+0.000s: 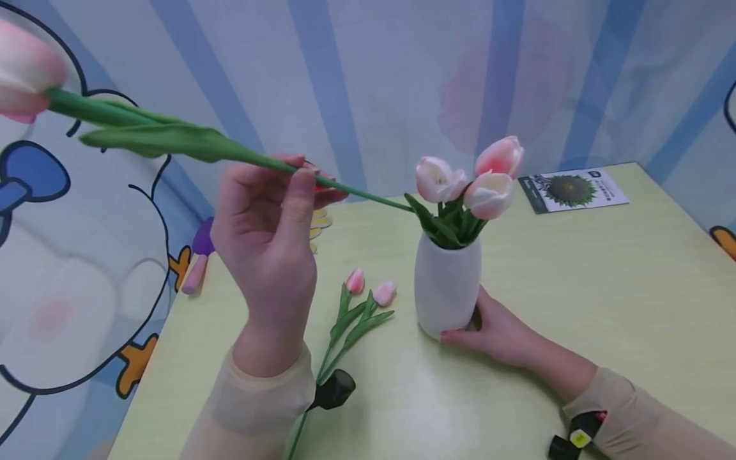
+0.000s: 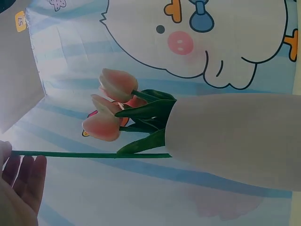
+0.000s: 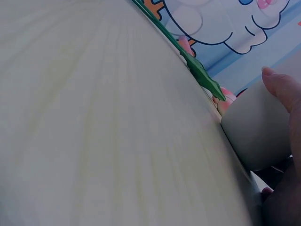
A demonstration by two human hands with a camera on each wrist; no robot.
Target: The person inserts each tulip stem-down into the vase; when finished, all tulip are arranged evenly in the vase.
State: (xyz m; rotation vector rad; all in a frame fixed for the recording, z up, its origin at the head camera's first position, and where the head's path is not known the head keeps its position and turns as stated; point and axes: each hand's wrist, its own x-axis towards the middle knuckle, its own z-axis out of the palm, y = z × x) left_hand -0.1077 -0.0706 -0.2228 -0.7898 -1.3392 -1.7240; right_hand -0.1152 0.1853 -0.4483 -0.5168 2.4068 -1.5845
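My left hand (image 1: 267,239) pinches the green stem of a pink-and-white artificial tulip (image 1: 190,142) between thumb and fingers. Its bloom points to the far left, and the stem's bare tip reaches the leaves at the mouth of a white vase (image 1: 447,287); in the left wrist view the tip (image 2: 167,155) appears at the vase's rim, and I cannot tell whether it touches. Several pink tulips (image 1: 489,195) stand in the vase. Low on its right side, my right hand (image 1: 500,332) holds the vase upright on the table. Two more tulips (image 1: 359,319) lie beside my left forearm.
At the back right of the table (image 1: 575,287) lies a card with a sunflower-like picture (image 1: 575,190). A small purple-and-pink trowel (image 1: 198,262) rests at the left edge. Something yellow (image 1: 321,220) is partly hidden behind my left hand. Printed blue fabric hangs behind.
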